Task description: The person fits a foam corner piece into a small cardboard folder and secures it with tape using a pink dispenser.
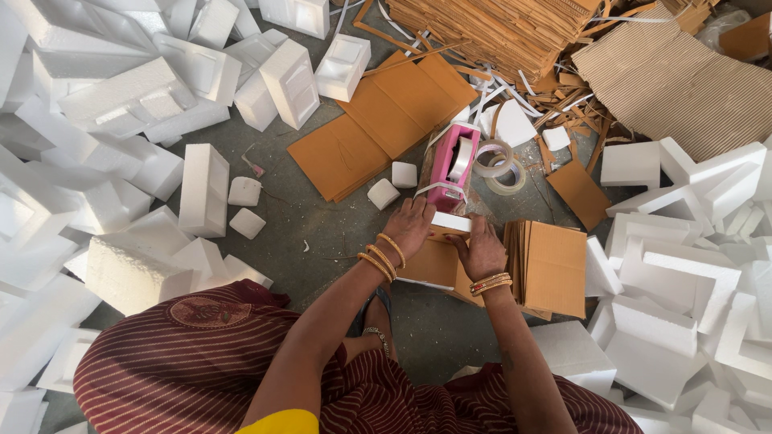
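I sit on the floor with both hands on a white foam block (450, 223) partly wrapped in a brown cardboard sheet (430, 264). My left hand (410, 227) presses the block's left side and the cardboard. At the block's right side, my right hand (482, 251) grips the cardboard edge. Just beyond the block stands a pink tape dispenser (454, 165) with a white roll of tape in it.
White foam blocks (129, 104) are heaped at the left and more foam pieces (691, 265) at the right. Flat cardboard sheets (386, 120) lie ahead, a cardboard stack (551, 265) sits by my right hand, and clear tape rolls (498, 165) lie beside the dispenser.
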